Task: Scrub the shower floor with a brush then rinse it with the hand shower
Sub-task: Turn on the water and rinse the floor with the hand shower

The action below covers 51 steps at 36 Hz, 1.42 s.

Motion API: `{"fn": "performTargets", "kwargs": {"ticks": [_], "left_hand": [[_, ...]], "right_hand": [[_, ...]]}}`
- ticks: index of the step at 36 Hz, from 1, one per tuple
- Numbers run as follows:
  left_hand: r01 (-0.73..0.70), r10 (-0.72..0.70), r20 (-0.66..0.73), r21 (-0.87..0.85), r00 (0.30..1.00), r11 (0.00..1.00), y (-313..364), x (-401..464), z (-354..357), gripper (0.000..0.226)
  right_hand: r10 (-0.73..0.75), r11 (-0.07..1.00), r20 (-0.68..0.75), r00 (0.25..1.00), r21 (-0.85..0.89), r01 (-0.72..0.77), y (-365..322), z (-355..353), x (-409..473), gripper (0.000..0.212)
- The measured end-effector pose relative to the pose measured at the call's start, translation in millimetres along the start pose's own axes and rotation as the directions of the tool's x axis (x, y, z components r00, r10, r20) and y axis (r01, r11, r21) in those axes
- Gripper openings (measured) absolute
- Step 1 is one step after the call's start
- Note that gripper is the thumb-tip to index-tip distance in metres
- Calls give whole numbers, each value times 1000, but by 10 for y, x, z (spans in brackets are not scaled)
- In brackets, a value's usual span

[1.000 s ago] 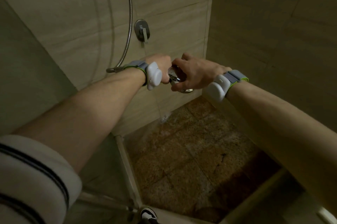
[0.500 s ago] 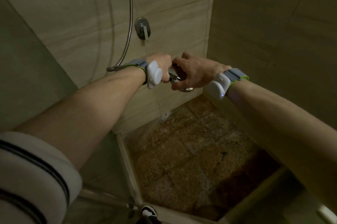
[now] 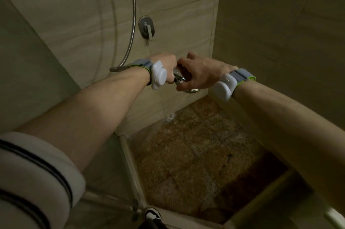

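Both my hands meet on the chrome hand shower (image 3: pixel 180 79), held out in front of the beige wall above the far corner. My left hand (image 3: pixel 166 67) grips its handle; my right hand (image 3: pixel 198 72) wraps over the round head, whose rim shows below the fingers. The metal hose (image 3: pixel 132 23) runs from behind my left wrist up the wall. A thin stream of water falls from the wall tap (image 3: pixel 147 27) and splashes where the wall meets the brown speckled shower floor (image 3: pixel 196 154), which looks wet. No brush is in view.
Beige tiled walls (image 3: pixel 280 32) close the corner at the back and right. A glass panel with a metal frame (image 3: pixel 130 163) stands at the left. A raised threshold (image 3: pixel 261 191) borders the floor in front. My shoe (image 3: pixel 153 214) is at the bottom edge.
Hands and hand shower stay almost where they were; only the view has shifted slightly. Water keeps trickling from the wall tap.
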<state>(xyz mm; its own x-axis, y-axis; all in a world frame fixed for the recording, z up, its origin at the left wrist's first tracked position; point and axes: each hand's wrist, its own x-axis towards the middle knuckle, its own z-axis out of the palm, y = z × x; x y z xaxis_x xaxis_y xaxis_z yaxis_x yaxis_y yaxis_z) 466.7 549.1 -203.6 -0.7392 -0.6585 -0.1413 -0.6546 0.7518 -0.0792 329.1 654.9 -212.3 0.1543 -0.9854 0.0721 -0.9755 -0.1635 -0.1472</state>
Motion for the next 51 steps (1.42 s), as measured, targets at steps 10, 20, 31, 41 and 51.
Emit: {"fn": "performTargets", "kwargs": {"ticks": [10,20,31,41,51], "left_hand": [[16,-15,31,-12,999,1000,19,-24,-40,18],[23,-23,14,-13,1000,1000,46,-39,-39,16],[1,-1,11,-8,1000,1000,50,-53,-31,17],[-9,8,-27,-28,1000,1000,7,-64,-68,19],[-34,36,-42,46,998,998,12,-83,-32,15]], "right_hand": [[7,1000,-4,1000,-9,-7,-18,-2,-1,78],[19,1000,3,1000,-10,-19,-5,8,1,80],[31,999,19,999,-21,-30,-22,-5,2,83],[30,999,-27,999,-24,-31,-55,-22,-5,79],[35,999,7,999,-16,-35,-104,-7,-14,78]]}}
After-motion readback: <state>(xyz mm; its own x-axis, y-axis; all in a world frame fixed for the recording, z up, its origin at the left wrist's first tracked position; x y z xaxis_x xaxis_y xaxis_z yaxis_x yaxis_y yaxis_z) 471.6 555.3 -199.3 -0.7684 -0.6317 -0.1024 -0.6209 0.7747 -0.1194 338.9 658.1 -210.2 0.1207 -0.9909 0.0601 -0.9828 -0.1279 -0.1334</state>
